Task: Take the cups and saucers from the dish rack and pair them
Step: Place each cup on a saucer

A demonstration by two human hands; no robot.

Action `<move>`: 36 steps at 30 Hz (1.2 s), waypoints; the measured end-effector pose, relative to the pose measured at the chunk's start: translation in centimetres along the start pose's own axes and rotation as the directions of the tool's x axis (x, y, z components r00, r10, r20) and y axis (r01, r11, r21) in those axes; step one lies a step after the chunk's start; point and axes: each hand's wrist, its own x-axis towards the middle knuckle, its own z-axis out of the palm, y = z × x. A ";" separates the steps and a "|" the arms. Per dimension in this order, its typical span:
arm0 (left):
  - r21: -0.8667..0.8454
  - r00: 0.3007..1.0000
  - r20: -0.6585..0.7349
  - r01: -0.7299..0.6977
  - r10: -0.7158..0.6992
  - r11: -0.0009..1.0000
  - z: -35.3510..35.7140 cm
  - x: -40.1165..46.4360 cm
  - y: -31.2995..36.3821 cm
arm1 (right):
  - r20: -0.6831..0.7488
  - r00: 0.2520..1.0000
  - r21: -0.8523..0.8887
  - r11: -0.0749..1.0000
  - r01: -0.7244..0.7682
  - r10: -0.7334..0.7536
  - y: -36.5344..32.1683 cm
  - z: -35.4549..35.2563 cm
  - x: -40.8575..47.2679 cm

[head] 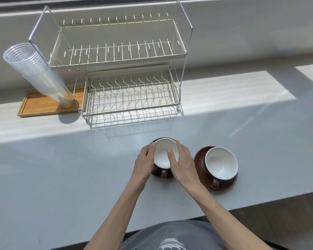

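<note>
On a grey worktop (61,177), both hands, left hand (145,163) and right hand (182,163), cradle a brown cup (163,154) by its sides, apparently centring it on its saucer (156,175). A paired set (221,162) sits just right. The dish rack (126,69) behind stands empty.

No readable text, label, number or sign shows anywhere

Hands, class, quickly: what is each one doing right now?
Left hand: closed on the left cup.
Right hand: closed on the same cup.
</note>
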 end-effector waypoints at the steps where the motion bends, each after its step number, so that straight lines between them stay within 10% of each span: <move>1: 0.012 1.000 -0.007 -0.006 0.006 1.000 0.0 0.0 -0.1 | 0.002 1.000 0.002 1.000 -0.001 0.001 0.1 0.0 0.0; 10: 0.274 0.988 -0.136 -0.036 0.076 0.961 -1.6 0.5 0.3 | -0.115 0.993 -0.027 0.999 -0.038 0.035 1.3 -0.5 0.1; 36: -0.051 0.995 -0.090 0.033 -0.038 0.998 -3.2 1.4 2.2 | 0.088 0.995 0.065 0.996 -0.055 0.049 -1.6 -2.3 5.2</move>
